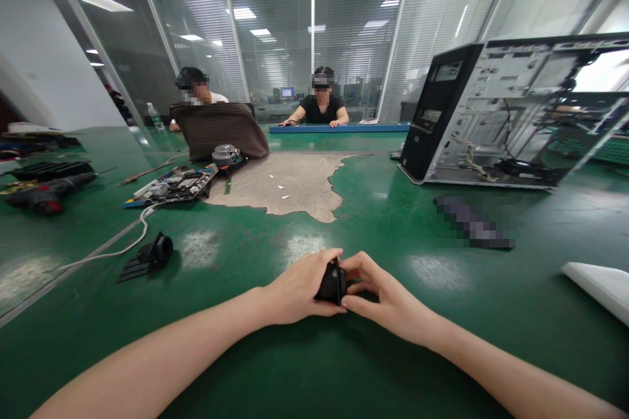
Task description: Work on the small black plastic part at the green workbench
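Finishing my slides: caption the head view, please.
Left hand and right hand hold a black part over a green tabletop; an open computer case stands beyond.

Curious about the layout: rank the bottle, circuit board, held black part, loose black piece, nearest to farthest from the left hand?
1. Held black part: in the left hand.
2. Loose black piece: left.
3. Circuit board: left, farther back.
4. Bottle: back left.

I look out over a green tabletop (373, 222) with a pale, ragged patch (299, 183) toward its far edge. Beyond that edge I see a framed glass wall (275, 46) with blinds (363, 65), white light panels (244, 14) showing in its panes. Past the far left corner stands a white wall (44, 59); brightness floods past the far right.
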### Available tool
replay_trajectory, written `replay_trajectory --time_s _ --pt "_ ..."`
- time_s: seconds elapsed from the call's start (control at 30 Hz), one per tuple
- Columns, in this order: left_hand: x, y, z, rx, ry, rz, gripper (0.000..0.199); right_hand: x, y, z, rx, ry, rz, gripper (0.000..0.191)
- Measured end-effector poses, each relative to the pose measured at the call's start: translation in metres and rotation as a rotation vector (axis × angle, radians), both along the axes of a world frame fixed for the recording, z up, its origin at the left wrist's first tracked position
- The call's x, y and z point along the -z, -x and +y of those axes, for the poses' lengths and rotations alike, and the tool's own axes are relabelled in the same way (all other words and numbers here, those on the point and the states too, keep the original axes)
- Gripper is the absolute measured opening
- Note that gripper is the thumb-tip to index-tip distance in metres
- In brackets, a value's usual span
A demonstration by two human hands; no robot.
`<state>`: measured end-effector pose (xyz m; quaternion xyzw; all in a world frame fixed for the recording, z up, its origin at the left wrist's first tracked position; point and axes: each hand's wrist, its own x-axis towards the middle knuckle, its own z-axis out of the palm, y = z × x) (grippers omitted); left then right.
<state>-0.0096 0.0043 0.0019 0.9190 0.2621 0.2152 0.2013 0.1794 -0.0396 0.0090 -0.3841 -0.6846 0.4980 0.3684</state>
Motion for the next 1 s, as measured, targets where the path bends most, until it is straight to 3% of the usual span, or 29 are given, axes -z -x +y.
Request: replay_trajectory --time_s 0.23,1.0 --pt "0.001 -0.0014 0.0012 0.014 -0.027 0.003 0.065 0.0072 0.0002 0.0048 0.045 0.01 0.027 0.017" --pt "-0.0012 -0.0009 -0.0001 0.031 -0.055 -0.007 0.062 0.0036 0.0009 -0.0009 -0.015 -0.037 -0.008 0.019"
